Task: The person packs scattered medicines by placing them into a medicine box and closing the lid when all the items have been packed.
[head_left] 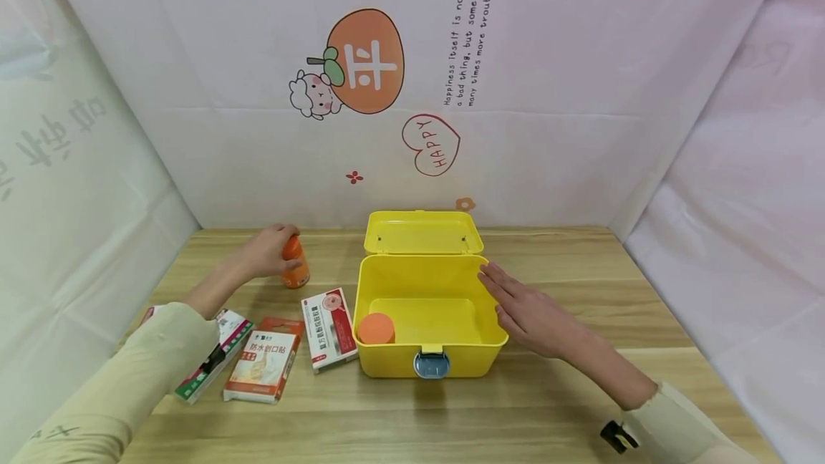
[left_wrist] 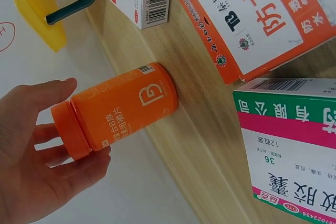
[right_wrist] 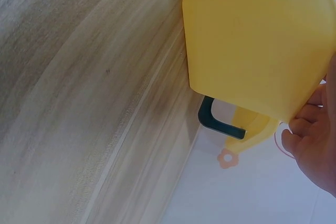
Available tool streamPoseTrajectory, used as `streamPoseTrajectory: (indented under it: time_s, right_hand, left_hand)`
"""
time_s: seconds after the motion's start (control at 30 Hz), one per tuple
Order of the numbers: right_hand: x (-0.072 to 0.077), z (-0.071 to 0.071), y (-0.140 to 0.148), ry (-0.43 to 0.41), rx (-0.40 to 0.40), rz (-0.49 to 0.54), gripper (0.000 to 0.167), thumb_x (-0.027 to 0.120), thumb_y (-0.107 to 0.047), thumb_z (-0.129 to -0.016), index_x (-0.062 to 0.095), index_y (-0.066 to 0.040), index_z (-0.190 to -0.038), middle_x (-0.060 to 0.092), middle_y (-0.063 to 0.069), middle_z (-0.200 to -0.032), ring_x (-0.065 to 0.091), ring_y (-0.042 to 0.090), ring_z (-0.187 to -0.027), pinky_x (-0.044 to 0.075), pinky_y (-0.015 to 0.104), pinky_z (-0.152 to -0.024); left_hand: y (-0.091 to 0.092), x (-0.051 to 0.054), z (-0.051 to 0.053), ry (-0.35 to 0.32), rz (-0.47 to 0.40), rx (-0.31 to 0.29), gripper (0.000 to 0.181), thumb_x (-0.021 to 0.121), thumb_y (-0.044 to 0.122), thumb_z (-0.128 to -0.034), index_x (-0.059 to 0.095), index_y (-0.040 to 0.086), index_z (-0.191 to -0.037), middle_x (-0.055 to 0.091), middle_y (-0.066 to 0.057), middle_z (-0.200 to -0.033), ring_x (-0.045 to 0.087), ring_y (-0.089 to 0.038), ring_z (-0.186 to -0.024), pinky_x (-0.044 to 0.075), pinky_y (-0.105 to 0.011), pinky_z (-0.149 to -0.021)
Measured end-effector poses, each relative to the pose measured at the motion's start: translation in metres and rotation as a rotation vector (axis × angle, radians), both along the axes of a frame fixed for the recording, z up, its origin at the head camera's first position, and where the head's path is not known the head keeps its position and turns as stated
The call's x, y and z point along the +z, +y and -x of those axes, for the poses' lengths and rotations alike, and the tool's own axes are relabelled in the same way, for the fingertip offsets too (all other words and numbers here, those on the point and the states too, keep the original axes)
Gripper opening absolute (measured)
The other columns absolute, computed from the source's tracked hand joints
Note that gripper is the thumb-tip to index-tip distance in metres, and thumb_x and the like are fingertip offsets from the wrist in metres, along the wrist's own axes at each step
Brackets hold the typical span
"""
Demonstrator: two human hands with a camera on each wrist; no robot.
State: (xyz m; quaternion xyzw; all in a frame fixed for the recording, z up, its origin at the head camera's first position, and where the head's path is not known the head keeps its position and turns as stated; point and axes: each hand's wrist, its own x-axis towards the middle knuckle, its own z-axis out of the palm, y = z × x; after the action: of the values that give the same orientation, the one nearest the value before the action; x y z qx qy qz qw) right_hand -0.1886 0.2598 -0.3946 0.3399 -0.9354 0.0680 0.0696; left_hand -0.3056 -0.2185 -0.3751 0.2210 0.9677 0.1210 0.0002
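One orange cylindrical plastic bottle [head_left: 296,276]: left of yellow plastic box [head_left: 393,364], long axis upright, cap [left_wrist: 71,129] uppermost
Left hand [head_left: 267,253]: gripping the cap
Right hand [head_left: 528,312]: fingers extended, at box's right rim [head_left: 504,335]

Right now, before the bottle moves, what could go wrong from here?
The left hand has the bottle around its cap, so the lower end might swing or slip if lifted fast.
The right hand is at the right rim of the box; a push there could shift it.
A round orange item sits in the box's near left corner, so a bottle lowered there might knock it.
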Motion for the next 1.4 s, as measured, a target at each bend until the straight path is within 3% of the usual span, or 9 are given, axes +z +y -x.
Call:
streamPoseTrajectory:
  time_s: [0.37, 0.63, 0.9, 1.17, 1.4]
  right_hand:
    - [0.0, 0.0, 0.001, 0.005, 0.006, 0.001, 0.055, 0.045, -0.017, -0.103, 0.033, 0.0, -0.154, 0.03, 0.017, -0.162, 0.037, 0.033, -0.146, 0.051, 0.047, -0.101]
    - [-0.001, 0.0, 0.001, 0.01, 0.012, 0.01, 0.055, 0.046, -0.016, -0.103, 0.033, 0.001, -0.153, 0.031, 0.018, -0.161, 0.038, 0.034, -0.145, 0.054, 0.045, -0.095]
    - [0.001, 0.0, 0.0, 0.001, 0.009, 0.01, 0.055, 0.045, -0.016, -0.103, 0.033, 0.001, -0.153, 0.031, 0.019, -0.161, 0.038, 0.034, -0.146, 0.052, 0.047, -0.098]
    - [0.003, 0.0, 0.0, -0.017, 0.001, 0.012, 0.055, 0.045, -0.016, -0.103, 0.032, 0.001, -0.154, 0.029, 0.018, -0.162, 0.036, 0.034, -0.146, 0.049, 0.048, -0.103]
    - [0.002, -0.001, 0.0, -0.023, -0.003, 0.017, 0.054, 0.044, -0.017, -0.104, 0.033, 0.0, -0.154, 0.029, 0.018, -0.162, 0.037, 0.034, -0.146, 0.051, 0.048, -0.1]
  left_hand:
    - [-0.004, 0.001, 0.002, 0.009, -0.016, -0.032, 0.048, 0.078, 0.008, -0.084, 0.057, -0.012, -0.122, 0.064, -0.027, -0.109, 0.061, -0.034, -0.091, 0.056, -0.049, -0.082]
    - [-0.005, 0.003, 0.002, 0.004, -0.022, -0.019, 0.047, 0.079, 0.008, -0.0832, 0.058, -0.01, -0.12, 0.066, -0.024, -0.105, 0.061, -0.031, -0.087, 0.056, -0.047, -0.08]
    - [-0.006, 0.002, 0.001, -0.005, -0.022, -0.008, 0.047, 0.079, 0.009, -0.084, 0.058, -0.011, -0.121, 0.066, -0.023, -0.106, 0.061, -0.029, -0.086, 0.056, -0.045, -0.08]
    - [-0.007, 0.009, -0.001, 0.012, -0.029, -0.011, 0.047, 0.078, 0.009, -0.0836, 0.058, -0.012, -0.121, 0.067, -0.023, -0.104, 0.061, -0.03, -0.086, 0.055, -0.047, -0.081]
    - [-0.007, 0.014, -0.006, 0.036, -0.03, -0.023, 0.047, 0.079, 0.01, -0.0836, 0.06, -0.012, -0.12, 0.068, -0.023, -0.103, 0.062, -0.029, -0.084, 0.055, -0.045, -0.078]
